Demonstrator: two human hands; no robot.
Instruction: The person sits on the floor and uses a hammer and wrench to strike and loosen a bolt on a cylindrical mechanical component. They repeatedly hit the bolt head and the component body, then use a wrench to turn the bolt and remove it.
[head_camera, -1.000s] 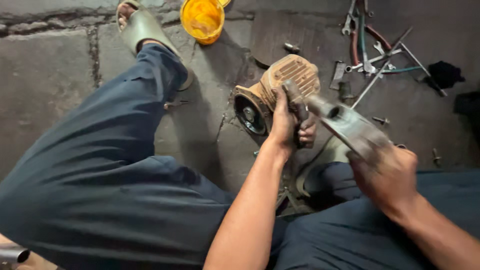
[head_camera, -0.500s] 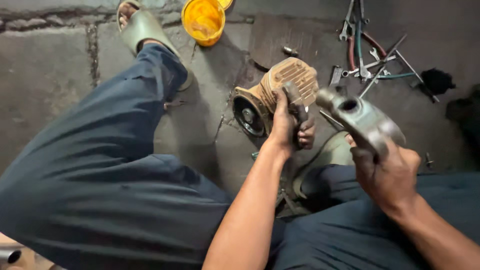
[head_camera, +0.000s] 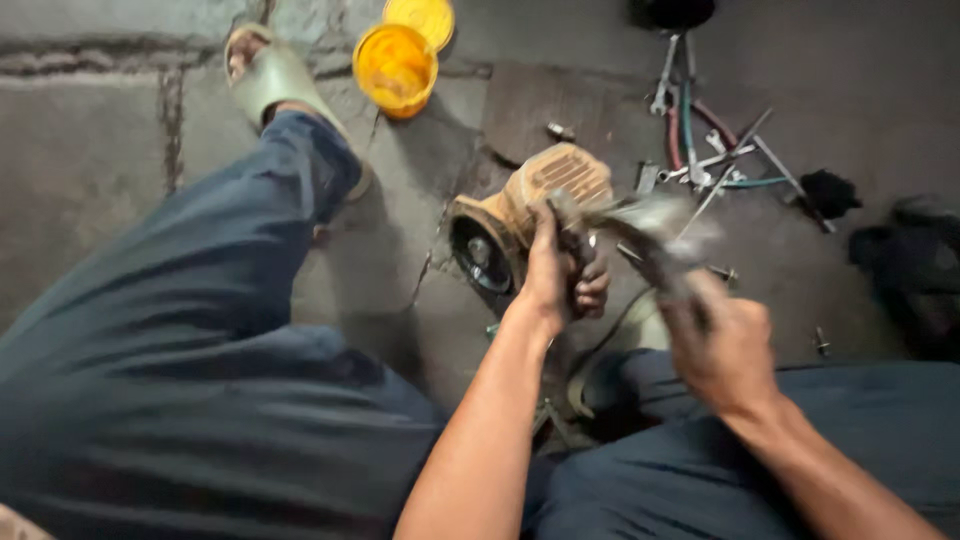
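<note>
A dirty tan motor housing (head_camera: 545, 195) with a dark round opening lies on the concrete floor between my legs. My left hand (head_camera: 560, 275) is closed around a dark rod-like tool held against the housing. My right hand (head_camera: 725, 345) grips the handle of a grey metal part (head_camera: 650, 225), used like a hammer. That part is blurred with motion and sits close to the top of the rod.
A yellow bowl (head_camera: 395, 68) and a yellow lid (head_camera: 420, 18) stand at the top, beside my sandalled foot (head_camera: 265, 75). Wrenches and loose tools (head_camera: 700, 150) lie at the upper right, with bolts scattered around. A dark object (head_camera: 905, 260) sits at the right edge.
My right hand has swung the grey metal part down and to the left, toward the rod in my left hand. The left hand has stayed on the housing.
</note>
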